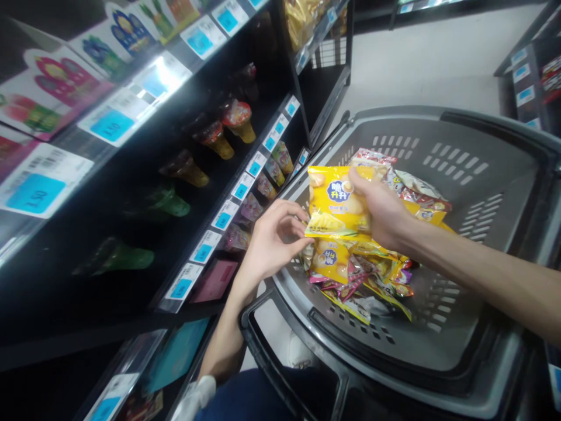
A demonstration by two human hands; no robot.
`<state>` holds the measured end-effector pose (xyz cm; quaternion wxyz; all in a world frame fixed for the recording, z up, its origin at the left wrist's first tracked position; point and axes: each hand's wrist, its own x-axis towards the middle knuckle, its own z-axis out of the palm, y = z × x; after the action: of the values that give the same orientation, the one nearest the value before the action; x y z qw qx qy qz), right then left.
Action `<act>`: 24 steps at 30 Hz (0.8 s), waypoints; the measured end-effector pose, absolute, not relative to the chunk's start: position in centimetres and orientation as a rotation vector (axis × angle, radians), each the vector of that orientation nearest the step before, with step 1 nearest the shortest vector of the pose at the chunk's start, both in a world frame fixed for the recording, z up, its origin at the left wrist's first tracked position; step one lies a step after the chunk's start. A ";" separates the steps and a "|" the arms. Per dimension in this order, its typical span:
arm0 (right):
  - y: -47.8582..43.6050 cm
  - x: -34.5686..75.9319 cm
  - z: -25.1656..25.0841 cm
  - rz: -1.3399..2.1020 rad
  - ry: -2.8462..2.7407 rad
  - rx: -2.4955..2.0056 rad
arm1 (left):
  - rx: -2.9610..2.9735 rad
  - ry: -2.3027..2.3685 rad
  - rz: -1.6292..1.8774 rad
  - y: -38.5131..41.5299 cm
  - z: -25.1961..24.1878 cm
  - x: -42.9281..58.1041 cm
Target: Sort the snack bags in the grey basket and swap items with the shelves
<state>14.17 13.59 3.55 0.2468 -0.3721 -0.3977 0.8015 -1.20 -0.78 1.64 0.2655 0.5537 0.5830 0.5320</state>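
Observation:
Both my hands hold a yellow snack packet (pixel 333 202) over a grey shopping basket (pixel 442 327). My right hand (pixel 380 211) grips its upper right side with curled fingers. My left hand (pixel 274 238) pinches its lower left corner. Below the packet, a heap of snack packets (pixel 372 275) lies in the basket, among them a second yellow one (pixel 329 260).
Black store shelves (pixel 144 193) run along my left, with blue price tags (pixel 223 219), jelly cups (pixel 236 120) and small packets. More shelving (pixel 532 76) stands at the far right. Pale floor (pixel 438 58) lies beyond the basket.

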 end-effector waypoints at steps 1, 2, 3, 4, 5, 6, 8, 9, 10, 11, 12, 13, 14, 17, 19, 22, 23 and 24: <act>13.6 14.2 3.6 2.187 -1.090 -1.025 | 1.521 1.581 1.430 -0.8 1.6 -1.2; 13.6 14.2 3.7 2.197 -1.091 -1.034 | 1.539 1.588 1.425 -0.8 1.6 -1.3; 13.6 14.2 3.8 2.208 -1.089 -1.040 | 1.549 1.597 1.422 -0.8 1.5 -1.3; 13.6 14.2 3.8 2.215 -1.086 -1.047 | 1.552 1.603 1.423 -0.9 1.5 -1.4; 13.6 14.2 3.9 2.216 -1.080 -1.059 | 1.554 1.605 1.428 -0.9 1.5 -1.4; 13.6 14.2 4.0 2.210 -1.074 -1.074 | 1.555 1.604 1.434 -0.9 1.5 -1.4; 13.6 14.2 4.1 2.178 -1.070 -1.106 | 1.560 1.617 1.436 -0.9 1.6 -1.4; 13.5 14.2 4.1 2.156 -1.071 -1.111 | 1.562 1.639 1.427 -1.0 1.7 -1.3; 13.5 14.2 4.1 2.136 -1.071 -1.103 | 1.564 1.669 1.413 -1.0 1.9 -1.2; 13.5 14.3 4.1 2.118 -1.072 -1.083 | 1.565 1.702 1.396 -1.0 2.0 -1.2; 13.4 14.3 4.1 2.105 -1.073 -1.052 | 1.567 1.732 1.381 -1.0 2.2 -1.1; 13.4 14.3 4.0 2.098 -1.074 -1.017 | 1.567 1.755 1.372 -1.0 2.3 -1.0; 13.4 14.3 4.0 2.101 -1.080 -0.978 | 1.568 1.766 1.370 -1.0 2.4 -1.0; 13.4 14.4 3.9 2.111 -1.143 -0.857 | 1.567 1.790 1.375 -1.0 2.3 -1.0; 13.4 14.4 4.0 2.090 -1.228 -0.808 | 1.557 1.815 1.384 -1.0 2.2 -1.1; 13.7 14.5 4.1 2.035 -1.344 -0.766 | 1.457 1.788 1.441 -0.9 1.9 -1.3; 13.9 14.5 4.1 2.019 -1.363 -0.750 | 1.398 1.764 1.466 -0.9 1.9 -1.3; 14.1 14.6 4.1 2.004 -1.374 -0.736 | 1.339 1.745 1.487 -0.9 1.8 -1.3</act>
<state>14.55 14.10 4.06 0.2969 -0.2770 -0.5166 0.7538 -1.28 -0.91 1.85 0.2410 0.4895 0.6378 0.5436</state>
